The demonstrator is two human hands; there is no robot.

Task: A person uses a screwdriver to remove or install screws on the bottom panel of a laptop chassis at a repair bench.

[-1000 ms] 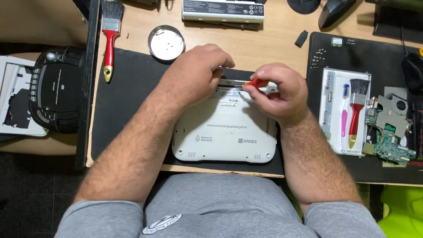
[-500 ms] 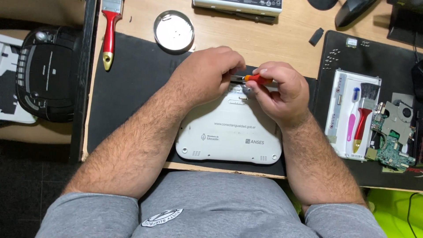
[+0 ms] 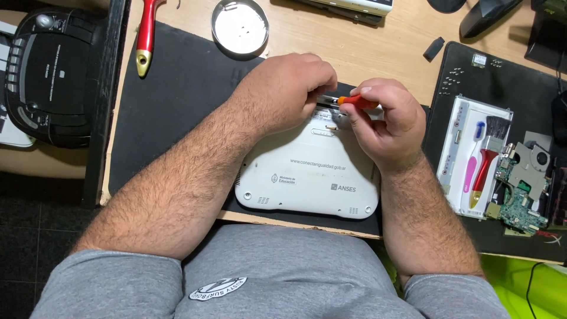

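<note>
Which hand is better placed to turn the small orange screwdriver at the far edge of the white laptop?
The right hand, probably: its fingers already grip the orange screwdriver. The left hand rests beside the tip on the white laptop, seemingly steadying it.

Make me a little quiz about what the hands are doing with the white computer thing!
1. True or false: the right hand holds an orange-handled screwdriver.
2. What lies under the white laptop? A) a black mat B) a green towel C) a newspaper
3. Fill in: the round metal tin sits beyond the ____ hand.

Key: 1 true; 2 A, the black mat; 3 left.
</note>
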